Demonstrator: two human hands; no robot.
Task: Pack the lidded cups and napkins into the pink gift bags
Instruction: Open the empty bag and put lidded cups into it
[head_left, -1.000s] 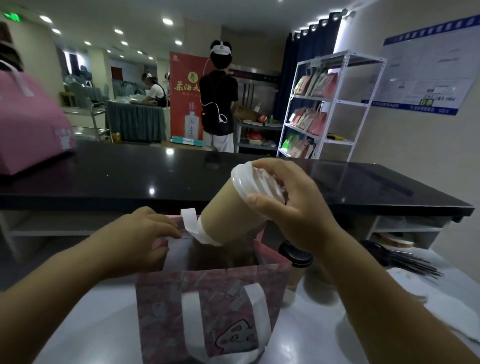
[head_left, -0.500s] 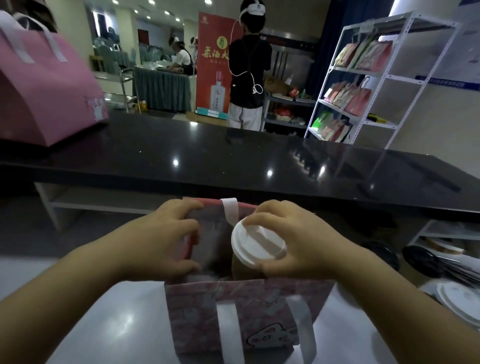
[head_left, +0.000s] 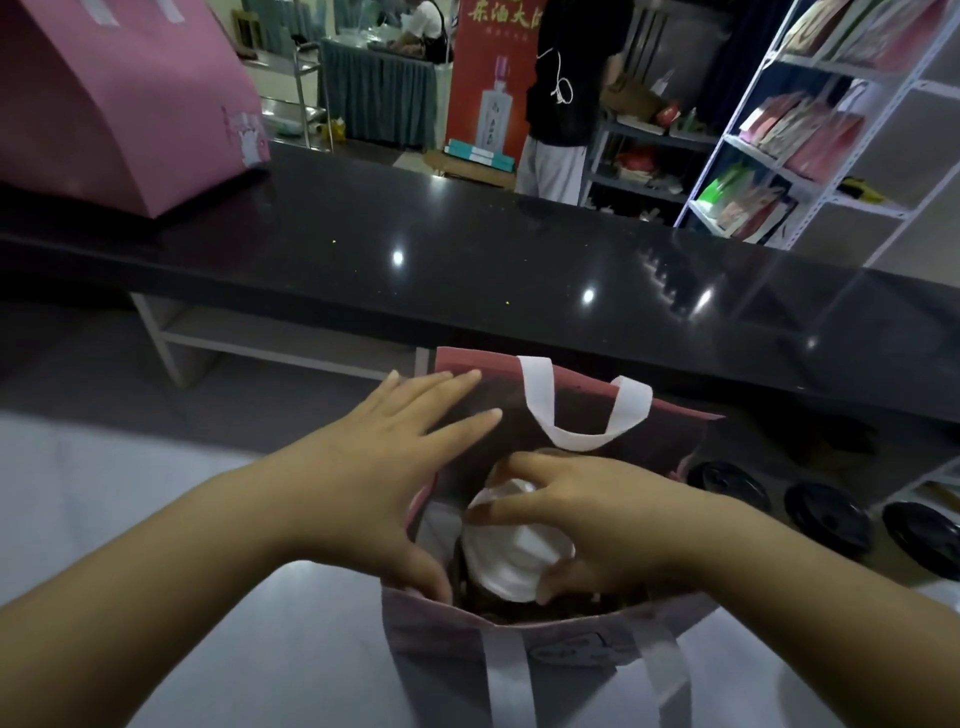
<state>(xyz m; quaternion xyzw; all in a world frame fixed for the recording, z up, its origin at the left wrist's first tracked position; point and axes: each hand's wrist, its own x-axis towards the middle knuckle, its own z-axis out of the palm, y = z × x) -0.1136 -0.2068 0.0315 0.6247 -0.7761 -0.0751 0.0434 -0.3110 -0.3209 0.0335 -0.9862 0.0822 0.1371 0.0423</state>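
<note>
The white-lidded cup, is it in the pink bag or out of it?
In. Its white lid sits below the rim of the pink bag; the right hand grips the lid, the left hand presses the bag's side.

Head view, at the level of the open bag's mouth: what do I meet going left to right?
Left hand → white-lidded cup → right hand → three black lids in a row. The pink gift bag spans both hands and the cup, so it is left out.
</note>
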